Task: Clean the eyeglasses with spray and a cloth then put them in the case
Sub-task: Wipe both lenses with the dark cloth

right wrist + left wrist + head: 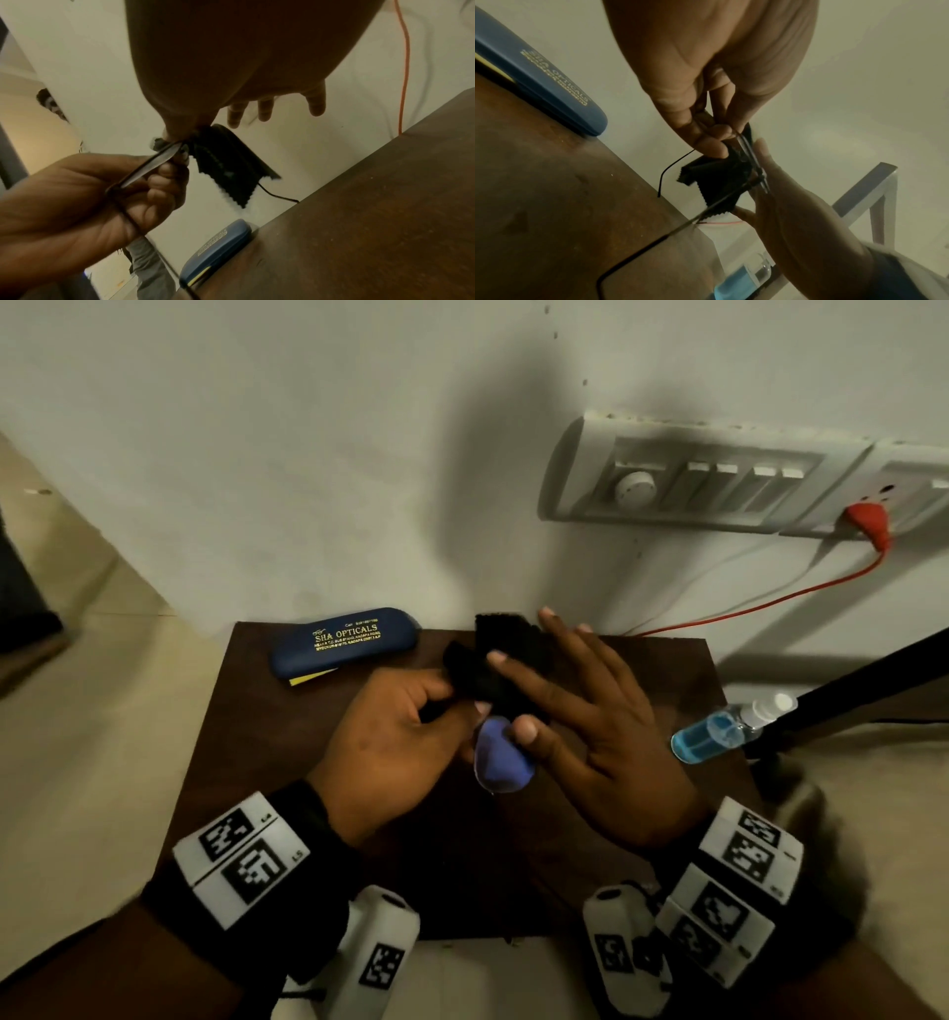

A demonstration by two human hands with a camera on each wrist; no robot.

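Mid-wipe: left hand [390, 737] gripping thin-framed blue-tinted eyeglasses [500, 757], right hand [580, 716] pinching black microfibre cloth [506, 660] over lens, other fingers splayed. Best kept gentle, small circles, frame steady.

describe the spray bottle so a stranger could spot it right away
Start at the dark wooden table and go to its right edge, beyond the right hand. There lies the spray bottle: the only clear thing there, holding blue liquid, with a white nozzle.
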